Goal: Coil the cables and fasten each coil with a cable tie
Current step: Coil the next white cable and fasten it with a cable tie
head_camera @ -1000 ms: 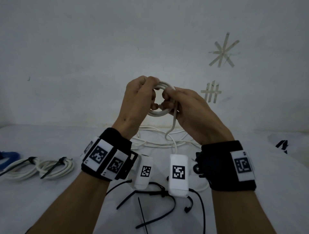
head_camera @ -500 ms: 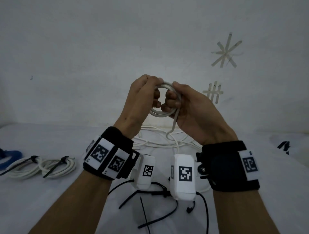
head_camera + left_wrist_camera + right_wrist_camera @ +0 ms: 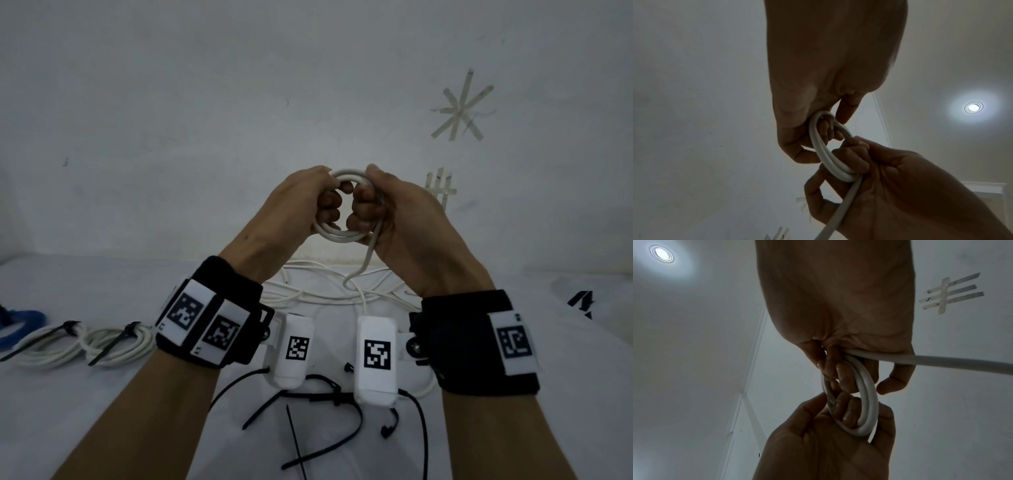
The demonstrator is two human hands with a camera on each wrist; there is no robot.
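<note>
Evidently, the small white cable coil (image 3: pixel 337 236) is gripped by curled fingers of the left hand (image 3: pixel 301 202) and right hand (image 3: pixel 400 219), so loops stay gathered above the loose cable ties (image 3: pixel 308 397).

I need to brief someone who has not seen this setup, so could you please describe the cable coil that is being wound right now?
Look above the white table, in front of the wall, where the two hands meet. The small white coil is held up between the left hand and the right hand. Unlike the two tied coils lying at the table's left, it carries no black tie and trails a loose tail down to the table.
</note>
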